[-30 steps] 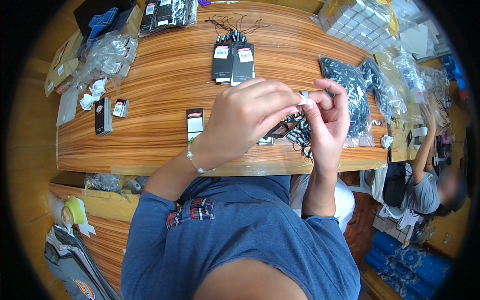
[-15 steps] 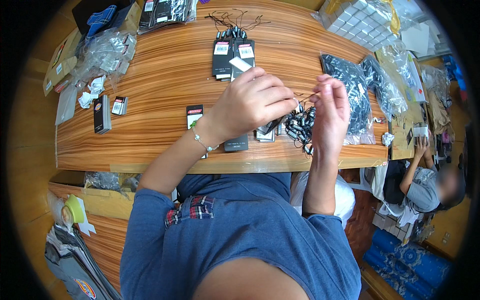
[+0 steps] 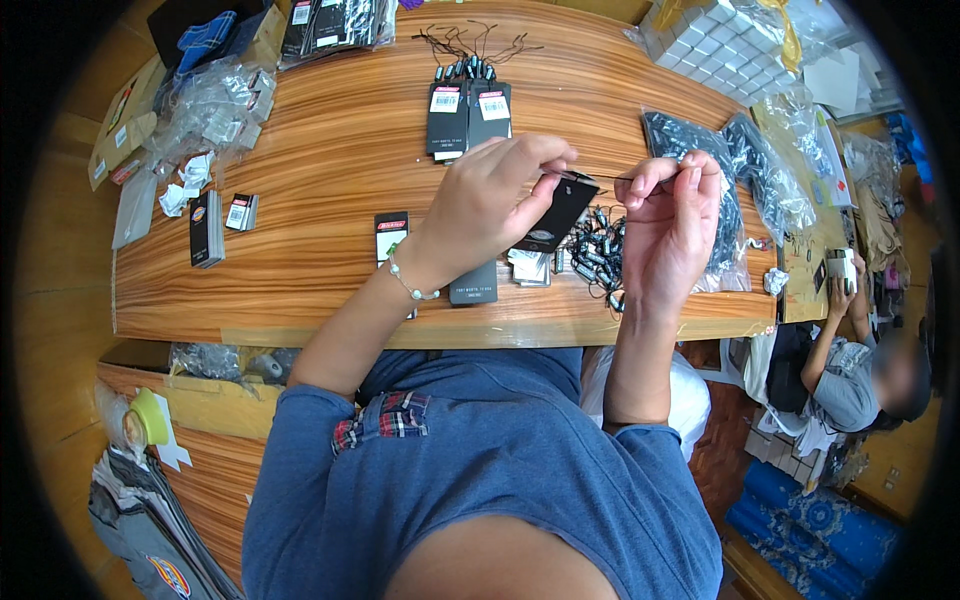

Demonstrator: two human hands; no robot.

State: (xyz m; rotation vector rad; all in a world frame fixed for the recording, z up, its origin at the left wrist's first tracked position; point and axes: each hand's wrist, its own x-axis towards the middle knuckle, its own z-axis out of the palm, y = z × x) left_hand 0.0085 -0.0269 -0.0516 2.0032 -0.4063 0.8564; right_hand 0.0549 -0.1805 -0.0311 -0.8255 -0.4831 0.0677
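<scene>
My left hand (image 3: 490,195) pinches a black hang tag (image 3: 556,217) by its upper end, so the card slants down over the table. From the tag's top a thin black cord (image 3: 607,178) runs taut to my right hand (image 3: 672,225), whose fingertips are closed on its other end. Just below lies a tangled heap of black tag strings (image 3: 598,262) with small shiny barrels. Beside it are small white labels (image 3: 530,268). Dark tags (image 3: 473,286) lie under my left wrist, next to a tag with a red and white label (image 3: 392,232), partly covered by that wrist.
Strung tags (image 3: 468,118) lie at the far middle. Bagged black strings (image 3: 700,190) rest at right, small white boxes (image 3: 715,45) behind them. Tag stacks (image 3: 206,230) and plastic bags (image 3: 215,110) are at left. A co-worker (image 3: 850,370) sits at far right.
My hands have drawn apart, the right moving rightward, and the cord between them is stretched. The black tag has turned to hang below my left fingers; a white label above that hand no longer shows.
</scene>
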